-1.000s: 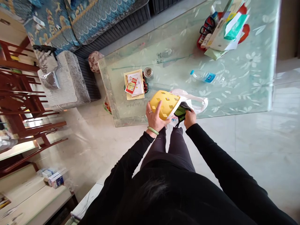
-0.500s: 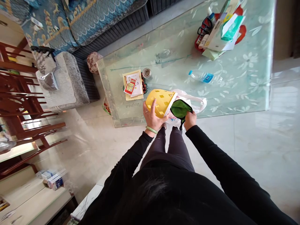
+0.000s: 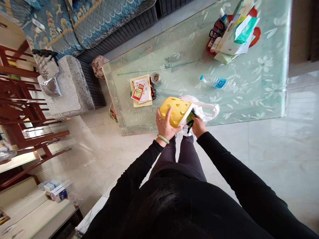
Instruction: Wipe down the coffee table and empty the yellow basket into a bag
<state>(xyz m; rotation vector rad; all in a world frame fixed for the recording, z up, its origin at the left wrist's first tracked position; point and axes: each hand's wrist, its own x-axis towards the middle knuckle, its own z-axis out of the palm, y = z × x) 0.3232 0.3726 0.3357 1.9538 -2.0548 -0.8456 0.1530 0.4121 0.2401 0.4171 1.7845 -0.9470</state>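
Note:
My left hand (image 3: 166, 126) holds a yellow basket (image 3: 174, 109) with diamond-shaped holes, tipped on its side so that its white rim faces right. In my right hand (image 3: 198, 126) is a green pouch (image 3: 191, 117) with black edging, pinched at the basket's mouth. Part of the pouch lies inside the basket and is hidden. Behind both, a white plastic bag (image 3: 206, 111) rests at the near edge of the glass table (image 3: 179, 79).
Papers with a red card (image 3: 138, 92) lie left on the table beside a glass jar (image 3: 156, 78). A water bottle (image 3: 217, 82) lies to the right. A red basket of boxes and scissors (image 3: 216, 28) stands farther back.
The green pouch has moved left into the basket's mouth, and less of it shows. The yellow basket and my left hand have shifted slightly right.

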